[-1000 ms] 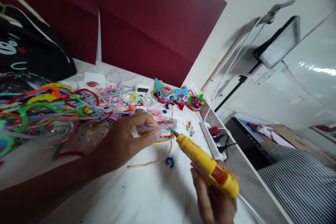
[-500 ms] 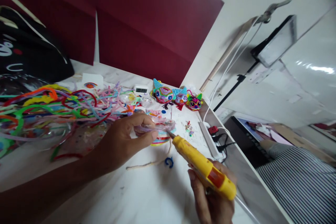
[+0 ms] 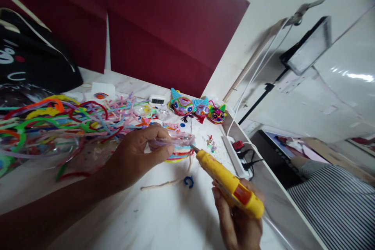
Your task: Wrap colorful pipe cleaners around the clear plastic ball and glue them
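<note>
Left hand (image 3: 140, 158) pinches a half-covered striped piece (image 3: 182, 151) while right hand (image 3: 241, 218), fingers partly hidden, grips a glue gun (image 3: 218, 170).

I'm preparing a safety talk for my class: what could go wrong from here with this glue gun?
The tip of the yellow plastic glue gun points towards the bare left hand; a slip might burn it if hot. Heat could also soften the colour-striped, clear plastic craft piece. The pale cord behind the gun might snag.
</note>
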`<action>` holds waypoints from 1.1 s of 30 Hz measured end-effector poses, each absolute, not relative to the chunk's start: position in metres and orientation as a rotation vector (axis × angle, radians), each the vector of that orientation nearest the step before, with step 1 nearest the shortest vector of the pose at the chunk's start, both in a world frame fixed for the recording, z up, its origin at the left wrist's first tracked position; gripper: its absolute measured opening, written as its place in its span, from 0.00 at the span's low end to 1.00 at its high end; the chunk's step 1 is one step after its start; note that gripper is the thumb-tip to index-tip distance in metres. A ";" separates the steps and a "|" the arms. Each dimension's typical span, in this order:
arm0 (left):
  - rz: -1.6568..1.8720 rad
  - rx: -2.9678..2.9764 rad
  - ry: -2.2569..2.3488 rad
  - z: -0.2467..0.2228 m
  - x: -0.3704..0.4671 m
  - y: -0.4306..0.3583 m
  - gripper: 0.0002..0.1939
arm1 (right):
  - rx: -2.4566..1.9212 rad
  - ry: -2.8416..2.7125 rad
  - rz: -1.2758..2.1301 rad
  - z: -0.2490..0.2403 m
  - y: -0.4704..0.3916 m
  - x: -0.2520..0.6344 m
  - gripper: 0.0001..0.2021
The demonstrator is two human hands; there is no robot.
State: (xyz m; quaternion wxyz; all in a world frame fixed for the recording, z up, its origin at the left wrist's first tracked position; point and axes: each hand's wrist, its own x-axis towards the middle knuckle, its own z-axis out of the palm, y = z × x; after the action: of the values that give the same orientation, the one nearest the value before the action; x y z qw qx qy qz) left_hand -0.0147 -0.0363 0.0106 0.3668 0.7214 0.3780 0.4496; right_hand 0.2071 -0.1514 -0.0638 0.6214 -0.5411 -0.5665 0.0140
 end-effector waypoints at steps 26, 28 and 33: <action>1.087 1.893 0.971 0.004 -0.012 -0.032 0.09 | -1.316 -1.340 -0.119 -0.052 -0.149 0.186 0.07; 1.085 1.885 0.976 0.005 -0.012 -0.032 0.09 | -1.345 -1.324 -0.092 -0.055 -0.149 0.188 0.08; 1.079 1.877 1.002 0.005 -0.013 -0.032 0.09 | -1.403 -1.226 0.012 -0.063 -0.149 0.191 0.11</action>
State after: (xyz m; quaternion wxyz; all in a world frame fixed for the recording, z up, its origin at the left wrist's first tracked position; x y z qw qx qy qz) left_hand -0.0134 -0.0320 0.0047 0.3691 0.7311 0.3905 0.4205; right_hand 0.1906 -0.1489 -0.0626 0.5963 -0.6045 -0.5282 0.0051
